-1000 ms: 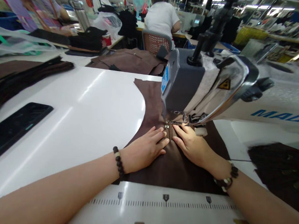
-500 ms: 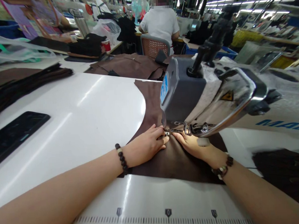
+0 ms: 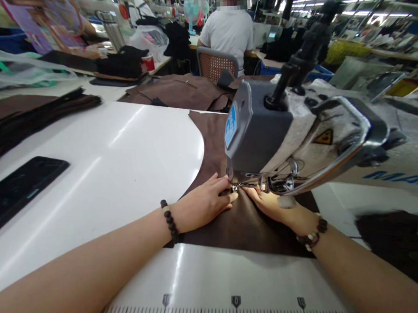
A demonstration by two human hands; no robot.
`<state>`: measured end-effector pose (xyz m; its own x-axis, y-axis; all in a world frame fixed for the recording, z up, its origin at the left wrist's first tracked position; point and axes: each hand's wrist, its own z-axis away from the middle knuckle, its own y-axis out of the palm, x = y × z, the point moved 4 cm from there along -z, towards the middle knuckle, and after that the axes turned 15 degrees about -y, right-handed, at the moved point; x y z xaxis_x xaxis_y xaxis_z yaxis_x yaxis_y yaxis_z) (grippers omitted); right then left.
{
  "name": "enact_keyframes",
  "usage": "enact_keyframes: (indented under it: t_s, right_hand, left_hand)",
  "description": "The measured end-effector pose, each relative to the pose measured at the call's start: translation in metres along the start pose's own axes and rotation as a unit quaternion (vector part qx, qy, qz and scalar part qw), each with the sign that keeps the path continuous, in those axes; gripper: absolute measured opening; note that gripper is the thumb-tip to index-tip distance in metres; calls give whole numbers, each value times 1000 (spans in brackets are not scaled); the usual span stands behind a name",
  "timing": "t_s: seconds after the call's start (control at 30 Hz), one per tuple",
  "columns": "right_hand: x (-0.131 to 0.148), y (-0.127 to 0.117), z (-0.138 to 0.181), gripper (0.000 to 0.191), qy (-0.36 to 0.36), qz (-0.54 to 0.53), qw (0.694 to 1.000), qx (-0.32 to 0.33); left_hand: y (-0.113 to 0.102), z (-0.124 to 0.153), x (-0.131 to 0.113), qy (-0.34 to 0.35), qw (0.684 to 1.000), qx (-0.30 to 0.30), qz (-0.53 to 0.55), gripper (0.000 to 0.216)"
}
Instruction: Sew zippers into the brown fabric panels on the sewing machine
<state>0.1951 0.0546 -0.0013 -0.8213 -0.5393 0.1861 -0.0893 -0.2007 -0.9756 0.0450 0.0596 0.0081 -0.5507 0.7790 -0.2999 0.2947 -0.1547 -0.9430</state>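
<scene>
A dark brown piece of fabric [image 3: 208,142] with a curved left edge lies on the white table under the sewing machine [image 3: 259,126]. My left hand [image 3: 206,203] rests flat on it, fingers apart, the tips just left of the presser foot [image 3: 235,187]. To the right of the foot, my right hand [image 3: 271,204] lies on the same fabric with its fingers stretched out, partly hidden behind the machine head. Creases in the fabric run from the foot toward the table's front. Both wrists wear beaded bracelets.
A black phone [image 3: 25,192] and a stack of dark fabric pieces [image 3: 35,119] lie at the left. More brown fabric [image 3: 181,90] is heaped beyond the table. Dark fabric [image 3: 399,244] sits at the right. A person in a white shirt [image 3: 227,32] sits ahead; a printed ruler [image 3: 203,311] runs along the front.
The machine head appears slightly farther right in the view. Both hands and the fabric stay nearly in place; the person ahead has shifted slightly.
</scene>
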Motion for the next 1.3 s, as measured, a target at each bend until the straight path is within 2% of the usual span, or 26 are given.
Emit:
enact_keyframes:
  t_s: [0.17, 0.43, 0.67, 0.87, 0.97, 1.1, 1.2, 1.3]
  right_hand:
    - [5, -3, 3, 32, -6, 14, 999, -44]
    - [5, 6, 8, 33, 7, -13, 994, -104]
    - [1, 13, 9, 34, 12, -25, 996, -82]
    - [2, 4, 18, 34, 14, 55, 997, -42]
    - [21, 3, 40, 32, 52, 119, 987, -95]
    - [76, 14, 77, 45, 54, 163, 969, -175]
    - [111, 15, 89, 40, 7, 127, 977, -171]
    - [112, 1, 81, 35, 0, 60, 990, -124]
  left_hand:
    - [0, 1, 1, 8, 1000, 20, -10, 24]
    - [-2, 2, 3, 42, 999, 22, -8, 26]
    - [-1, 0, 5, 44, 999, 8, -8, 25]
    - [-4, -3, 14, 81, 997, 9, -4, 26]
    - [-12, 0, 30, 84, 996, 19, -38, 25]
    - [-27, 10, 44, 10, 997, 1, -75, 25]
    - [-31, 17, 31, -21, 998, -20, -63, 26]
    - [-27, 18, 3, -19, 999, -19, -46, 27]
